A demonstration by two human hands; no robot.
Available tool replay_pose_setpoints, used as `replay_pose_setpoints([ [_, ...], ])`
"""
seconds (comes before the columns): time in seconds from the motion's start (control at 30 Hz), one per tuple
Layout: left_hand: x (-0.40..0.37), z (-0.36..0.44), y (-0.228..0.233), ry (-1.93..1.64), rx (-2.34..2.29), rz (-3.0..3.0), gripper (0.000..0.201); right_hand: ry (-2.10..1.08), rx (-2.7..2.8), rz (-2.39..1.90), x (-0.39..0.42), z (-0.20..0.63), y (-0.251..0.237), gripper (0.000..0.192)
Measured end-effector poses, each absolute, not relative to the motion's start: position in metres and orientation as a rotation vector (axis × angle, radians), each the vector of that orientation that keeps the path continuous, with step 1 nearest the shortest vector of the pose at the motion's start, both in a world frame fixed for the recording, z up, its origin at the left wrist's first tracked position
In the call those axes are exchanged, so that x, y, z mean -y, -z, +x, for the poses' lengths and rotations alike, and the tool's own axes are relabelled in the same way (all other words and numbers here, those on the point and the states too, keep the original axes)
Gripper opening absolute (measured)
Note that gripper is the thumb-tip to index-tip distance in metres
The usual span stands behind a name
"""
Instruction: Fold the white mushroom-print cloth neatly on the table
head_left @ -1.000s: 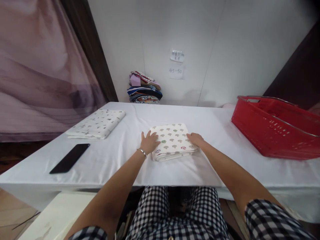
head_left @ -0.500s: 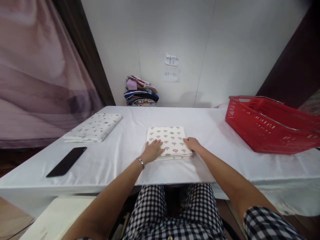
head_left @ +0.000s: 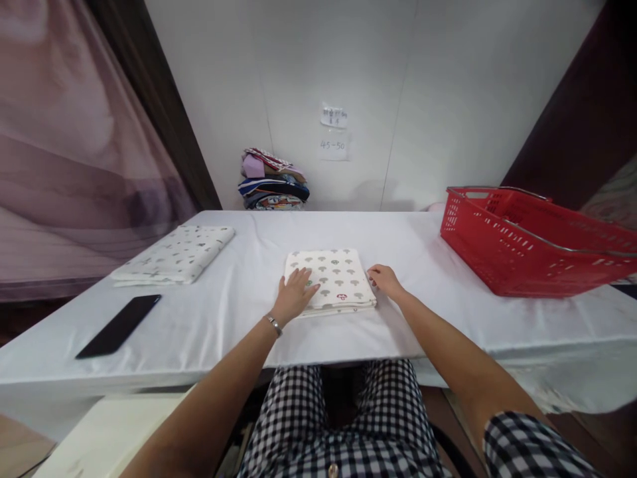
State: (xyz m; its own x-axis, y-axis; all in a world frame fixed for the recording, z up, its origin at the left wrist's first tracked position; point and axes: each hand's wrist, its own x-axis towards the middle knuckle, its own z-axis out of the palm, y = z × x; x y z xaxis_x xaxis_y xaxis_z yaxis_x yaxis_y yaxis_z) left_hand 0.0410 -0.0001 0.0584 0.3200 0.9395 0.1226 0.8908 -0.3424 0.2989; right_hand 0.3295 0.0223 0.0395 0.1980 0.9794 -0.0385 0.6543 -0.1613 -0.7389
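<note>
Right hand (head_left: 384, 279) now beside cloth (head_left: 329, 279)

both bare forearms reached forward from the lower edge of the view, converging toward the middle. the left hand (head_left: 293, 293) lay palm down with the fingers spread flat and pointing toward 1 o'clock, a thin bracelet (head_left: 272, 323) circling its wrist. the right hand (head_left: 384, 279) sat at about 3 o'clock from the left one, well apart from it, knuckles up and fingers loosely curled toward 10 o'clock. neither hand gripped anything. the right arm ran back toward 5 o'clock into a checked sleeve (head_left: 527, 445); the left arm ran back toward 7 o'clock.
</note>
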Motion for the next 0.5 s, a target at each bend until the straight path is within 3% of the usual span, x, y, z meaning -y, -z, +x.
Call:
replay_pose_setpoints([
  [0.23,0.004,0.042,-0.05,-0.242,-1.738,2.434,0.053,-0.574,1.589,-1.954,-0.035,0.317,-0.047,0.012],
  [0.5,0.0,0.04,-0.045,-0.267,-1.724,2.398,0.056,-0.466,1.664,-2.101,-0.037,0.309,-0.052,0.017],
])
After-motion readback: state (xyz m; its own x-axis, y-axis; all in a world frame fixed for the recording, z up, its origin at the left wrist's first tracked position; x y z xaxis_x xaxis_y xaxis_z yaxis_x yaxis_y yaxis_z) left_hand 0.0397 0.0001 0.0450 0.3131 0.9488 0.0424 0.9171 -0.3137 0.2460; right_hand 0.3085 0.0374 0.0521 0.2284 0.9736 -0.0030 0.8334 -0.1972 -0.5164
